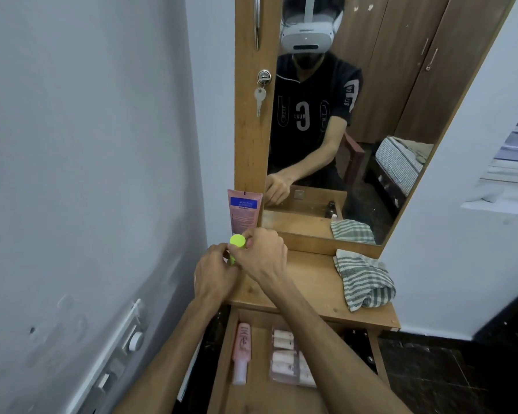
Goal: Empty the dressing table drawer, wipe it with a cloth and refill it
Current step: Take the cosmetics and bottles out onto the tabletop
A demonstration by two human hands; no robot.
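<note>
In the head view, the likeliest slip is the neon-green object [237, 242] tipping off the tabletop [308, 282] edge or knocking over the pink tube [243, 211] that stands just behind it, since both hands crowd that back-left corner. The left hand [214, 274] and right hand [262, 253] are curled together, pinching the green object between them. Below the tabletop, the open drawer [222, 369] holds a pink bottle [241, 352] and a pack of small tubes [290, 360]; the striped cloth [364, 279] lies at the tabletop's right end.
</note>
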